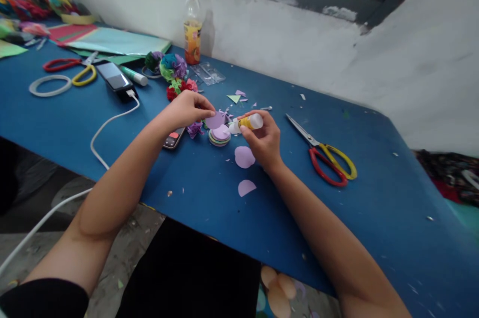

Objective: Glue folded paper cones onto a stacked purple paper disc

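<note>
Glue bottle [250,122], small and white with a yellow label, lies nearly level in the right hand [264,142], nozzle pointing left toward a purple paper disc [216,120]. Both forearms reach in from the near table edge and meet over the middle of the blue table [374,218]. The right wrist is bent slightly, thumb and fingers clamped round the bottle's body. Just nearer than that hand lie two loose purple paper pieces [244,157]. The left hand [187,107] arches knuckles-up, fingertips pinching the disc by its edge, tilted above a stack of paper circles [219,136]. A phone [173,139] lies partly under the left wrist. To the right, well apart, rest red-and-yellow scissors [326,156]. Farther back sit crumpled paper flowers [174,72], another phone on a white cable [115,77], and a drink bottle [192,24] against the wall.
</note>
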### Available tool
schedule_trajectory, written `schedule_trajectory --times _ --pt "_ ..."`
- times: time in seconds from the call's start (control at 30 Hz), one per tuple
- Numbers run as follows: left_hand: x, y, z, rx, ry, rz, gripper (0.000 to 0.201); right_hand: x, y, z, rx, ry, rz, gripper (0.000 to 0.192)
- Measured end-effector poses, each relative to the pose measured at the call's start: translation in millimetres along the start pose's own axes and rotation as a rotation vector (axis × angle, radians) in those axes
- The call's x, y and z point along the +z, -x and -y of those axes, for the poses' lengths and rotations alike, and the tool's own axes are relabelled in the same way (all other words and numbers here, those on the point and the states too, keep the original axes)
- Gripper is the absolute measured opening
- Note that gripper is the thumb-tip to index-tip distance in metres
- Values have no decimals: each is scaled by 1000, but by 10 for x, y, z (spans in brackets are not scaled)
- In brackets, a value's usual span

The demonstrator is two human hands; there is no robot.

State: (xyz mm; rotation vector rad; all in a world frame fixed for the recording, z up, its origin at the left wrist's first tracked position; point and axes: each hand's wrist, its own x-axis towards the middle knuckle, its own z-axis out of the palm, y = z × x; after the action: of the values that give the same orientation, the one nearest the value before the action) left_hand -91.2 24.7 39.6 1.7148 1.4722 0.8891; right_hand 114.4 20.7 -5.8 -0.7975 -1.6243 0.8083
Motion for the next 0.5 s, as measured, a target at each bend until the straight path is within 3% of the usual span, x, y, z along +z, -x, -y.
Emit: schedule_trajectory --times 0.5 --pt "135 -17 29 -30 -103 53 8 -1 -17 37 33 -6 -80 24"
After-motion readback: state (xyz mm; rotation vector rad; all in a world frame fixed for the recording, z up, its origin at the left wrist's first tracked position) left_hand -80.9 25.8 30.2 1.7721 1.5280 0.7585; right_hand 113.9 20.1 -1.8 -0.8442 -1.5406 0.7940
